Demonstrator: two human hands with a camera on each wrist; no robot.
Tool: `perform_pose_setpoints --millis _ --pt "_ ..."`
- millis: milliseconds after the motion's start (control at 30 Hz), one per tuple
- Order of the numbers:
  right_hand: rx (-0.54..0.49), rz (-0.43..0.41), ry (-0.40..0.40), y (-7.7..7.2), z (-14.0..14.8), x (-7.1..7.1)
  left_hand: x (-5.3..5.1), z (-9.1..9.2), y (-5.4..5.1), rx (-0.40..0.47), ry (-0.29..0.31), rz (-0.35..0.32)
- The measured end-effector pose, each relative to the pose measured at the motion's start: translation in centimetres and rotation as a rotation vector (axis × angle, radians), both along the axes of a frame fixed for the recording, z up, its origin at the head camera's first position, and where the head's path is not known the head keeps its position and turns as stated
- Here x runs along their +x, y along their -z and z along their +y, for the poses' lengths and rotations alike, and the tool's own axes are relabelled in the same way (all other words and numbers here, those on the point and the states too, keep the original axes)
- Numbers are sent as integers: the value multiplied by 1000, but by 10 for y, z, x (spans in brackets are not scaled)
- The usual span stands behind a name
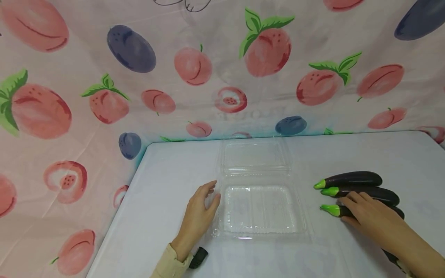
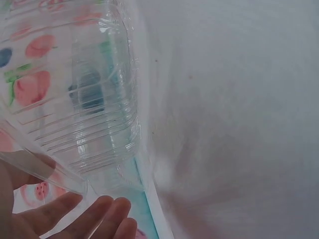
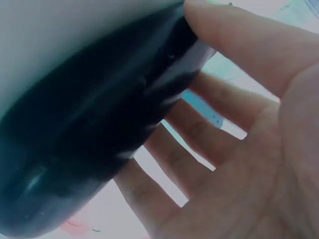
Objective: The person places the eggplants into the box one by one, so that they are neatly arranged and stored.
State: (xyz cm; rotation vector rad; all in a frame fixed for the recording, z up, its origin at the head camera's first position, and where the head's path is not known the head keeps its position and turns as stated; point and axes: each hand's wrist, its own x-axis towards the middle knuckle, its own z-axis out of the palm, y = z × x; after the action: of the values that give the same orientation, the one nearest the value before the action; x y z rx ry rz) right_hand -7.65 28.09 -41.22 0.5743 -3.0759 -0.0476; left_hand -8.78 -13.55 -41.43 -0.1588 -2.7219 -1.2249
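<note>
I've got, on my feed, the R hand (image 1: 372, 216) stretched fwd over the table (image 1: 260, 258), thumb & fingers gripping the nearest eggplant (image 3: 89, 124). L hand (image 1: 198, 212) is at the L side of the clear container (image 1: 257, 170), fingers loosely bent (can't tell if they touch plastic). Beyond: middle eggplant (image 1: 382, 194), far eggplant (image 1: 354, 178); 3 total. 1 container, hinged open: tray (image 1: 259, 210) w/ bare ribbed base, lid (image 1: 255, 154) behind, nr the fruit-print cloth (image 1: 208, 92).

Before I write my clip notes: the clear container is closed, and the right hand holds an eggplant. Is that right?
Not closed: the head view shows the clear container open, its two halves unfolded. The right hand does hold an eggplant.
</note>
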Motion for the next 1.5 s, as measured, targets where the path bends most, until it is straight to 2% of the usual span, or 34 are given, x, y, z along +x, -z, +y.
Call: perform_pose_setpoints --millis 200,533,1233,1500 --pt "4 -10 2 -2 0 -1 -1 -1 2 22 0 -1" --pt "1 -30 13 -4 1 -2 -3 -1 4 123 46 -33" --pt "20 -21 16 -4 2 -3 -4 0 4 183 71 -63" --pt "2 25 -18 -5 3 -3 -3 1 4 200 77 -57"
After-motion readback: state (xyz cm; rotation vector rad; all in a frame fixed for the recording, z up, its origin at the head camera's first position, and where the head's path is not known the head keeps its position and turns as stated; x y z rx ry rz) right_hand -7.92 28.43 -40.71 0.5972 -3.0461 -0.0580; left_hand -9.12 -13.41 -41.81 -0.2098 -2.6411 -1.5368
